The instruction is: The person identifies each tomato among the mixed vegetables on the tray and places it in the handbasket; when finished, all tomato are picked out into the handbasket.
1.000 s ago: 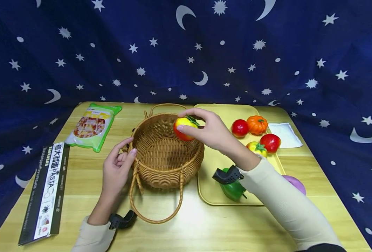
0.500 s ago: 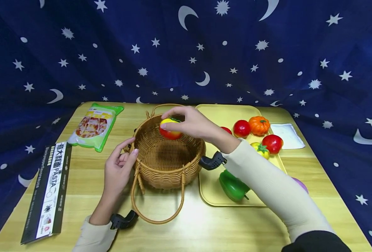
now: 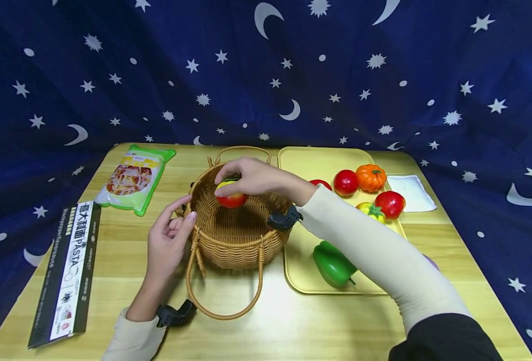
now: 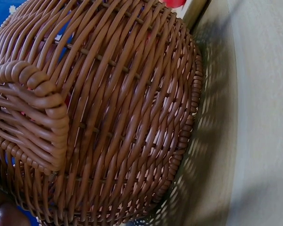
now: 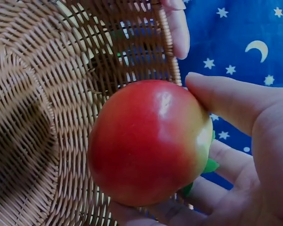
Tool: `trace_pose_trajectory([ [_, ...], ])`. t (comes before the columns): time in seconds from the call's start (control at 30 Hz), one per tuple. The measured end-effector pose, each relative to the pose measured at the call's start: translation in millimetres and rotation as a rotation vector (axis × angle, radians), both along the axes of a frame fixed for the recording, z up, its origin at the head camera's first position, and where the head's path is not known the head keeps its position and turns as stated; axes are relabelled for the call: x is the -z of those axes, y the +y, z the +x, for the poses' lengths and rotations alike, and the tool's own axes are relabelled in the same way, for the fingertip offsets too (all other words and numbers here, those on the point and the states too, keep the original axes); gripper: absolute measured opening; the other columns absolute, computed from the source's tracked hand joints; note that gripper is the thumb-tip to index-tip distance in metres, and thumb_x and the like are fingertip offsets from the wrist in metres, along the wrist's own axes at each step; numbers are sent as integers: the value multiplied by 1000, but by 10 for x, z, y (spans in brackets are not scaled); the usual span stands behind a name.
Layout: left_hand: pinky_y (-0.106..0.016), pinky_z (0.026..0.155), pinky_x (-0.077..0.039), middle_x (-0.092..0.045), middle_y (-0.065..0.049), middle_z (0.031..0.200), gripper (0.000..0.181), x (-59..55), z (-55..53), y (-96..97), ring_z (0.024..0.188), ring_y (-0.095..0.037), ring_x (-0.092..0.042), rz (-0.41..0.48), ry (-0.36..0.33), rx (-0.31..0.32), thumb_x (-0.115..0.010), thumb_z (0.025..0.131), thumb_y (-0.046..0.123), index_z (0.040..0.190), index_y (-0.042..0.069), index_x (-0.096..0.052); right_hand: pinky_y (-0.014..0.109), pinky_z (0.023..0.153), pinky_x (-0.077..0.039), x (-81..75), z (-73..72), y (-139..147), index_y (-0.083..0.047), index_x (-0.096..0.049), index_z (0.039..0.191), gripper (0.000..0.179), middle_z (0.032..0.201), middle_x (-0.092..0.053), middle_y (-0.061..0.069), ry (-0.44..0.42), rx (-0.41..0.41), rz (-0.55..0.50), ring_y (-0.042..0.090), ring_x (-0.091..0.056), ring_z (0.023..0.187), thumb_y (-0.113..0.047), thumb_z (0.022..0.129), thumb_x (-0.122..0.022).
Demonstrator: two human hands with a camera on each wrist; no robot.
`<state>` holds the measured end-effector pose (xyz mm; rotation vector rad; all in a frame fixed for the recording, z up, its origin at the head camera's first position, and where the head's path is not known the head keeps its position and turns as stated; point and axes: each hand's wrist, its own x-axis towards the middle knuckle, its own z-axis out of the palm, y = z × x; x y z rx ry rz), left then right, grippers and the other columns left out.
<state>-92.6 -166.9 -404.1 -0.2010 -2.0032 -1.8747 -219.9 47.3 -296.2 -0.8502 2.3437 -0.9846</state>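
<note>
A round brown wicker basket (image 3: 230, 255) stands on the table, its front handle hanging down. My left hand (image 3: 169, 243) holds the basket's left rim between thumb and forefinger, the other fingers curled. Over the basket's opening, my right hand (image 3: 252, 178) grips a red and yellow tomato (image 3: 232, 199) with green leaves. The right wrist view shows the tomato (image 5: 148, 143) close up beside the inner wicker wall, thumb on one side and fingers on the other. In the left wrist view the outer basket wall (image 4: 122, 113) fills most of the frame.
Right of the basket, a yellow tray (image 3: 302, 278) bears a green pepper (image 3: 333, 264), an orange pumpkin (image 3: 371, 178) and several red or yellow pieces. A white cloth (image 3: 411, 193) lies beyond it. At left lie a green-edged food bag (image 3: 133, 180) and a pasta box (image 3: 67, 276).
My right hand has carried the tomato leftward, from the basket's right rim to over the left half of its opening. My left hand has stayed at the rim.
</note>
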Motion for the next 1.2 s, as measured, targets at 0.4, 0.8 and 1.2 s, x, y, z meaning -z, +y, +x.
trace_pose_trajectory([
  [0.4, -29, 39, -17, -30, 2, 55, 36, -22, 23, 10, 45, -7, -26, -2, -4, 1, -66, 99, 4, 134, 6, -65, 31, 109, -37, 137, -122, -182, -15, -73, 114, 31, 126, -65, -8, 2, -108, 42, 11, -52, 126, -37, 92, -77],
  [0.8, -28, 39, -17, -30, 3, 55, 36, -16, 15, 25, 46, -7, -26, 7, 2, 4, -66, 99, 3, 134, 6, -66, 28, 112, -35, 272, -183, -197, -11, -69, 126, 40, 132, -64, -4, -51, -244, 9, 11, -51, 131, -32, 93, -78],
  [1.2, -29, 38, -17, -31, 2, 54, 37, -11, 11, 38, 44, -8, -26, 17, 4, 10, -66, 99, 3, 135, 6, -65, 36, 111, -40, 108, -136, -76, -3, -62, 135, 44, 135, -64, 8, -49, -252, -98, 27, -56, 130, -21, 96, -74],
])
